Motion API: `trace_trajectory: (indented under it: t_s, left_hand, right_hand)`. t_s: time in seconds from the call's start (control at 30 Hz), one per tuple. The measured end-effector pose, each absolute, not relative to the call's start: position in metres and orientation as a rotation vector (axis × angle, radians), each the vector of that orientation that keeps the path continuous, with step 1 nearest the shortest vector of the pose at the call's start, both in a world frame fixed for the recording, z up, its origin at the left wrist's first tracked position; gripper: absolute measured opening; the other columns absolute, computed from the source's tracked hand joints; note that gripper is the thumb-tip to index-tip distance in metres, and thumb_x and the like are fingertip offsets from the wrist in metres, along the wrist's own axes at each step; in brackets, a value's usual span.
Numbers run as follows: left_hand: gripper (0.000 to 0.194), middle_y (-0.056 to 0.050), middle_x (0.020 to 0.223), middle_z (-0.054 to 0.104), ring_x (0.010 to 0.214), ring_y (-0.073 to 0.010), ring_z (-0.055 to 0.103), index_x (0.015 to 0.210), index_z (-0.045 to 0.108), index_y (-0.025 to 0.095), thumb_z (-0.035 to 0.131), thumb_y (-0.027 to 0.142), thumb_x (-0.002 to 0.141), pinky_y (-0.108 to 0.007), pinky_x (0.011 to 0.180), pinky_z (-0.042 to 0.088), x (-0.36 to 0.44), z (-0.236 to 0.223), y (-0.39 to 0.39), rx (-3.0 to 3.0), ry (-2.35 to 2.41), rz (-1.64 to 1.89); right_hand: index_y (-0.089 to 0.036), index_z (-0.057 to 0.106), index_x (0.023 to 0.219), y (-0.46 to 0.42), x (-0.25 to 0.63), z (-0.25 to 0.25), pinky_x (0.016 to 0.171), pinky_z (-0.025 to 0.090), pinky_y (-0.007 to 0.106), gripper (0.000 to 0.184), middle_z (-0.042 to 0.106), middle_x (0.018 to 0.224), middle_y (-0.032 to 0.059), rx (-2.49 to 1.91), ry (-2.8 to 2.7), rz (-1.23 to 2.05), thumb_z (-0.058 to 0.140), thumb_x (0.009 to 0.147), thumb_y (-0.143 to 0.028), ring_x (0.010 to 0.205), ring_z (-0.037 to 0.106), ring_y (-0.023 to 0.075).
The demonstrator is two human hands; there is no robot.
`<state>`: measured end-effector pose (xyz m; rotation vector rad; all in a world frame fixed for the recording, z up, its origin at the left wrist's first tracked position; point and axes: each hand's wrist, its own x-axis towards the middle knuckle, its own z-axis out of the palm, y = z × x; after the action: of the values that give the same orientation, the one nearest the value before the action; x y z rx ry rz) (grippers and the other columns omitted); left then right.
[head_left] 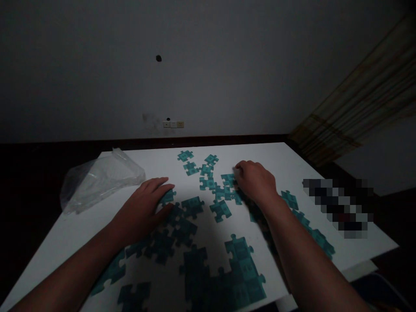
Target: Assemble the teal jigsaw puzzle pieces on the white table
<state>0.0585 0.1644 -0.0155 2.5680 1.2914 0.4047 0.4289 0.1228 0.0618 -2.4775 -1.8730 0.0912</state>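
Note:
Teal jigsaw pieces lie scattered on a white table [292, 160]. My left hand [144, 208] rests flat near the table's middle, fingers stretched out, its fingertips on a loose teal piece [168, 197]. My right hand [255, 182] is curled over a cluster of loose pieces [224, 188], its fingertips pinched at a piece near the cluster's far edge; what they hold is hidden. A joined block of pieces [240, 273] lies near the front edge between my forearms. More joined pieces [182, 229] lie under my left wrist.
A crumpled clear plastic bag [100, 180] lies at the table's far left corner. A blurred dark object [341, 206] sits at the right edge. A row of pieces [312, 232] runs along the right side. Behind stands a grey wall with a socket [173, 124].

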Motion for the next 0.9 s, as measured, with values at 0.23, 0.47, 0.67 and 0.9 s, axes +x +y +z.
trace_trajectory:
  t_s: [0.23,0.47,0.67,0.9]
  left_hand:
    - [0.061,-0.013,0.178,0.067,0.161,-0.0454,0.064,0.162,0.075,0.031,0.06,0.063,0.112,-0.071,0.134,0.055,0.058,-0.016,0.166,2.549,1.291,0.416]
    - [0.061,-0.013,0.177,0.067,0.162,-0.0465,0.064,0.161,0.076,0.031,0.063,0.06,0.109,-0.07,0.135,0.055,0.057,-0.018,0.167,2.558,1.295,0.427]
    - [0.062,-0.013,0.177,0.067,0.162,-0.045,0.063,0.161,0.076,0.03,0.06,0.061,0.111,-0.068,0.136,0.054,0.059,-0.013,0.166,2.55,1.299,0.394]
    - [0.06,-0.013,0.177,0.067,0.161,-0.0456,0.064,0.162,0.075,0.032,0.06,0.061,0.112,-0.071,0.135,0.054,0.058,-0.013,0.166,2.554,1.284,0.409]
  right_hand:
    - [-0.024,0.088,0.14,0.123,0.438,0.066,0.094,0.058,0.043,0.043,0.085,0.14,0.0187,-2.524,-1.825,0.064,0.05,0.122,-0.032,0.129,0.078,0.0363]
    - [-0.035,0.094,0.128,0.124,0.444,0.057,0.086,0.058,0.048,0.043,0.089,0.125,0.0182,-2.448,-1.808,0.011,0.052,0.12,-0.044,0.12,0.083,0.0387]
    - [-0.028,0.092,0.137,0.122,0.437,0.062,0.091,0.057,0.045,0.046,0.088,0.133,0.0194,-2.481,-1.843,0.052,0.05,0.119,-0.032,0.123,0.08,0.0366]
    - [-0.022,0.089,0.141,0.121,0.432,0.066,0.095,0.054,0.04,0.045,0.087,0.136,0.0193,-2.464,-1.877,0.087,0.051,0.118,-0.027,0.124,0.077,0.0348]
